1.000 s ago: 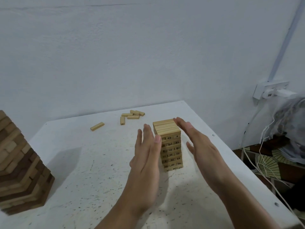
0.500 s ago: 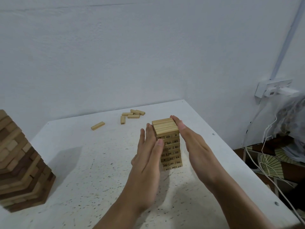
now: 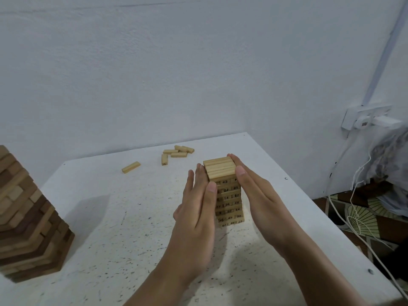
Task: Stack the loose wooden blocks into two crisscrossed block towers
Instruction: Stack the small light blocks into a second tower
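Pale wooden blocks with numbers printed on their ends make up the small tower (image 3: 228, 195), which stands near the middle of the white table (image 3: 106, 228). The left hand (image 3: 196, 208) and right hand (image 3: 258, 195) press flat against its opposite sides, fingers straight and together, apparently squaring the layers. If one palm pushes harder, the upper layers could shear off or the stack could tip. Behind it, loose blocks (image 3: 176, 152) lie near the far edge, with a single block (image 3: 131, 167) apart from them. A larger, darker tower (image 3: 24, 217) stands at far left.

light soft, dimmish; shadows faint, cast rightward; edges bowed; focus sharp
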Motion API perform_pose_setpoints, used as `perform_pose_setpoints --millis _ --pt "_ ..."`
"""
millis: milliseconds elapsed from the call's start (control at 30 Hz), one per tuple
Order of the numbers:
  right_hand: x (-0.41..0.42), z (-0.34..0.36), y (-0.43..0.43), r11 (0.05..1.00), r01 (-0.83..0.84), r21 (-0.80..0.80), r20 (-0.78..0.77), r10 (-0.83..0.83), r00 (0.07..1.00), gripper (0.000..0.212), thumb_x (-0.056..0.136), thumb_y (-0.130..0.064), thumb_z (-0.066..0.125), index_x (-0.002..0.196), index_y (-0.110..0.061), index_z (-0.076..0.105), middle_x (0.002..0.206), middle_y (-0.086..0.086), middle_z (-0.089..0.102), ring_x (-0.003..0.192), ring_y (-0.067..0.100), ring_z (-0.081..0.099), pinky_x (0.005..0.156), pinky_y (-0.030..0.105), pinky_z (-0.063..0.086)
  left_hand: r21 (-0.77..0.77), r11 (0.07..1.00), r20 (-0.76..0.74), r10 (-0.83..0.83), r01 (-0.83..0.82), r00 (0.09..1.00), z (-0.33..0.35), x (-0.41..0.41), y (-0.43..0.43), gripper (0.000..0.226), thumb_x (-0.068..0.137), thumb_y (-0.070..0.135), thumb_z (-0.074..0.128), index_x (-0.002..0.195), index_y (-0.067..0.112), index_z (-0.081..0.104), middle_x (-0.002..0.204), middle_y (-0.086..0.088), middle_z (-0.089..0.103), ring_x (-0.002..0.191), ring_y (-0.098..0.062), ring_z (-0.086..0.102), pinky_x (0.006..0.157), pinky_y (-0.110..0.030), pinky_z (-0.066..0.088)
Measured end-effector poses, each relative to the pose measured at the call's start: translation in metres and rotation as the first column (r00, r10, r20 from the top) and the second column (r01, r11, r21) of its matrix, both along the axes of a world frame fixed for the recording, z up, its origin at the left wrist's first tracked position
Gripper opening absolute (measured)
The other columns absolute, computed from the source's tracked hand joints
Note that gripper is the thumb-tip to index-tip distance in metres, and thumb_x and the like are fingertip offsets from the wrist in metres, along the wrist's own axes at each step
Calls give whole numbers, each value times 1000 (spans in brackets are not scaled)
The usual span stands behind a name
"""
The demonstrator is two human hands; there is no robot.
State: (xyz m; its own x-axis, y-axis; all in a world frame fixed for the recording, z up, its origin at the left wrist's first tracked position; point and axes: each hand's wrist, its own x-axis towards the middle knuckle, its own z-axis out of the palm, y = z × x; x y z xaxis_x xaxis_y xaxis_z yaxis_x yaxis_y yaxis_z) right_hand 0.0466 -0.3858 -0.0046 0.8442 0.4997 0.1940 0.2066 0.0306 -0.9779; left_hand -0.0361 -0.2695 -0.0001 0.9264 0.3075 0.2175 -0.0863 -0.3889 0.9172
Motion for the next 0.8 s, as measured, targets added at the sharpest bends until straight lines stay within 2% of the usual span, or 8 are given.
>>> perform_pose_setpoints --millis 167,267,367,433,500,567,667,800 --pt "3 -3 2 1000 13 -2 17 -13 1000 71 89 -62 35 154 -35 37 157 -22 37 146 -10 24 125 31 21 62 996 52 56 -59 997 -3 5 0 38 103 54 28 141 57 26 156 36 21 144 21 3 128 -38 6" --pt "4 -5 2 1000 13 -3 31 -13 999 69 91 -62 36 154 -36 38 157 -20 39 146 -8 26 123 31 25 51 996 77 74 -78 994 -1 5 -2 28 102 52 31 126 66 31 149 41 24 143 22 7 128 -39 8" --pt "6 -6 2 1000 12 -1 36 -12 999 69 90 -62 35 154 -36 38 156 -20 41 144 -8 29 116 20 30 45 993 112 102 -108 988 0 7 -4 23 101 52 34 115 71 37 136 49 27 142 22 11 127 -41 11" --pt "6 -7 2 1000 2 4 38 -3 999 69 90 -62 36 154 -36 38 155 -20 42 143 -9 31 111 15 32 57 991 123 117 -125 985 0 7 -4 30 102 52 35 107 81 38 131 54 29 142 22 13 127 -41 13" --pt "7 -8 2 1000 -4 8 47 3 999 69 90 -62 36 154 -35 38 154 -20 43 143 -9 32 111 16 32 76 988 130 126 -137 983 0 8 -4 39 102 52 35 101 91 34 132 54 30 142 22 15 126 -42 14" --pt "8 -8 3 1000 -2 6 55 2 998 70 89 -62 36 154 -35 38 154 -20 44 143 -9 32 113 18 32 68 988 137 130 -140 982 -1 8 -4 32 103 52 36 108 83 38 141 46 33 142 20 17 126 -43 15" --pt "8 -8 2 1000 -2 7 53 2 999 69 90 -61 36 154 -35 37 153 -21 45 141 -10 35 106 12 34 52 989 131 134 -141 982 -2 7 -4 23 103 52 35 115 71 41 148 38 35 144 18 17 126 -43 15" --pt "8 -9 2 1000 -1 12 54 0 999 68 91 -60 35 154 -34 38 153 -20 45 141 -9 35 107 13 34 37 991 120 127 -132 985 -1 8 -4 23 101 53 36 117 68 41 143 42 35 143 19 18 126 -42 15"
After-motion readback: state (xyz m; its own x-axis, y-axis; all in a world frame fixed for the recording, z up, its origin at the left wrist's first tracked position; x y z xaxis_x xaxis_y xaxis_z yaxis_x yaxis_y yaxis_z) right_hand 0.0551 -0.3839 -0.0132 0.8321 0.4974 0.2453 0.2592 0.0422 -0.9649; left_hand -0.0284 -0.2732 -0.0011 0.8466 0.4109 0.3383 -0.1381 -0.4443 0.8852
